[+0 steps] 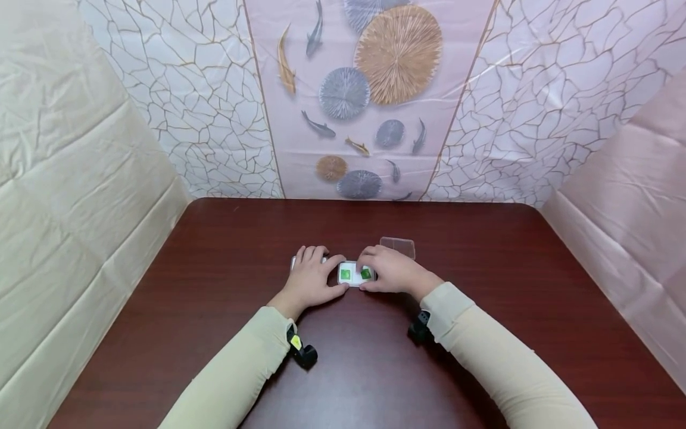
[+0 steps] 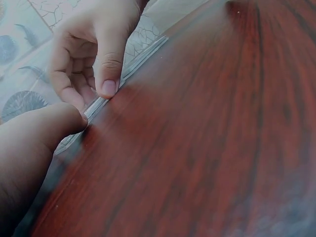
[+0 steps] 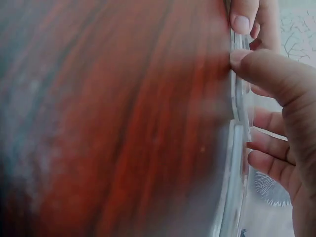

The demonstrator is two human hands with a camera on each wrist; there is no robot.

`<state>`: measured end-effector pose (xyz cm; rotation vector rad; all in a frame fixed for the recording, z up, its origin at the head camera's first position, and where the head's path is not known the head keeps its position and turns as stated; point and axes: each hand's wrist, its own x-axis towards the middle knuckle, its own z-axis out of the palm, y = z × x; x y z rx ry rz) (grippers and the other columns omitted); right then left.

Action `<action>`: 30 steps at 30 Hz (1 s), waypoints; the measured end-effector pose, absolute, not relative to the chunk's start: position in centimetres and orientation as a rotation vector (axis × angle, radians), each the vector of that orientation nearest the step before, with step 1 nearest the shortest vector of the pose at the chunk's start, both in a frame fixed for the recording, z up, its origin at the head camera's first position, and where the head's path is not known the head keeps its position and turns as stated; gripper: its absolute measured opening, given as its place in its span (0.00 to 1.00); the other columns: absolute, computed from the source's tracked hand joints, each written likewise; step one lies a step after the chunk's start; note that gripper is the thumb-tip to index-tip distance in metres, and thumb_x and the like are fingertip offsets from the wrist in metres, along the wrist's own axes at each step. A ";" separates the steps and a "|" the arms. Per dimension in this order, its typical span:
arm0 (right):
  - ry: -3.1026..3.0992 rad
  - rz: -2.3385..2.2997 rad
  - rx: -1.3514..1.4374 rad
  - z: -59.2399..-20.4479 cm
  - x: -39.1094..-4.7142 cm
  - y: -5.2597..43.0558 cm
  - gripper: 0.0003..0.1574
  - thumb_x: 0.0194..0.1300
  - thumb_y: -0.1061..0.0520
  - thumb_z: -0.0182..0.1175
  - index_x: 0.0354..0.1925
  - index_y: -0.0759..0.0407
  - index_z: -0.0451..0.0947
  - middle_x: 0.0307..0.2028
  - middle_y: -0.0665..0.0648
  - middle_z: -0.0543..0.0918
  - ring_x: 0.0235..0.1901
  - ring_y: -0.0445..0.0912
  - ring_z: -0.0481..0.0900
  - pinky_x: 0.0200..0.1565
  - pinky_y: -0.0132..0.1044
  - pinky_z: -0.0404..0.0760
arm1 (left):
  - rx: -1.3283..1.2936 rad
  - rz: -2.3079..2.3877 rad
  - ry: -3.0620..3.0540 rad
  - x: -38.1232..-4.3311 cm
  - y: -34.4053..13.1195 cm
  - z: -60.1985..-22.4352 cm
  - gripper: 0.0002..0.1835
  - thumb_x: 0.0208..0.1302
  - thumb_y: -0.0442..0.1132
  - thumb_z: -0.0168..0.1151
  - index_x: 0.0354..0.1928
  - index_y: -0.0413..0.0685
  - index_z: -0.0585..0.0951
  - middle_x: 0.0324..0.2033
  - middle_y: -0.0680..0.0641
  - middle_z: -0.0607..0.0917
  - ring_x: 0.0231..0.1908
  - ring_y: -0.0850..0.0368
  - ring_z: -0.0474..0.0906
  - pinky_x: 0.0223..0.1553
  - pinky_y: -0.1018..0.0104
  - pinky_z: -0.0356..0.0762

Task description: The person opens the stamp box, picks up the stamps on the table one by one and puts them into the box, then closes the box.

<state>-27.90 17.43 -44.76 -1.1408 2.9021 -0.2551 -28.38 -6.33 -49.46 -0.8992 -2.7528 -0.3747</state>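
Observation:
A small shallow case (image 1: 352, 282) with clear edges and a white inside lies on the table, with a light green square (image 1: 345, 274) and a tilted, darker green square (image 1: 366, 273) in it. My left hand (image 1: 311, 279) grips the case's left end between thumb and forefinger, its other fingers lying over another flat case (image 1: 292, 263), mostly hidden. At the right end my right hand (image 1: 393, 271) holds the case, thumb (image 3: 242, 57) at the near edge and fingers behind. Whether its fingertips touch the darker square cannot be made out.
Behind my right hand lies a clear, rectangular lid-like piece (image 1: 399, 245). The dark red-brown wooden table (image 1: 343, 369) reaches back to a patterned cloth wall (image 1: 348, 143). Pale cloth panels (image 1: 69, 208) hang on both sides.

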 end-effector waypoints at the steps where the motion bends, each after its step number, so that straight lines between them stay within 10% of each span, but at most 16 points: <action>1: 2.905 -0.259 -1.143 -44.8 -27.9 17.5 0.18 0.61 0.45 0.71 0.45 0.50 0.82 0.51 0.54 0.80 0.50 0.49 0.78 0.54 0.45 0.79 | -0.903 -0.378 -2.749 -28.4 -6.3 -49.4 0.32 0.57 0.66 0.62 0.63 0.65 0.79 0.54 0.45 0.73 0.59 0.45 0.66 0.69 0.37 0.52; 8: 2.964 -0.293 -1.203 -43.5 -29.3 20.1 0.20 0.64 0.45 0.70 0.50 0.53 0.85 0.54 0.57 0.83 0.56 0.53 0.79 0.60 0.50 0.75 | -0.889 -0.372 -2.750 -28.5 -6.1 -49.6 0.33 0.57 0.68 0.61 0.63 0.66 0.79 0.56 0.45 0.73 0.59 0.45 0.67 0.68 0.36 0.53; 16: 2.911 -0.594 -0.527 -44.0 -32.3 26.2 0.34 0.61 0.53 0.72 0.64 0.56 0.77 0.63 0.62 0.77 0.60 0.57 0.74 0.60 0.56 0.73 | -0.849 -0.310 -2.723 -28.1 -4.0 -50.0 0.39 0.53 0.70 0.61 0.66 0.62 0.76 0.56 0.48 0.74 0.60 0.47 0.66 0.71 0.38 0.49; 30: 2.925 -0.559 -0.957 -43.8 -28.9 27.4 0.26 0.56 0.50 0.74 0.53 0.53 0.83 0.50 0.52 0.82 0.48 0.47 0.80 0.53 0.49 0.78 | -0.883 -0.270 -2.763 -26.8 -0.5 -49.6 0.37 0.58 0.67 0.59 0.67 0.60 0.74 0.58 0.48 0.74 0.62 0.48 0.67 0.72 0.40 0.48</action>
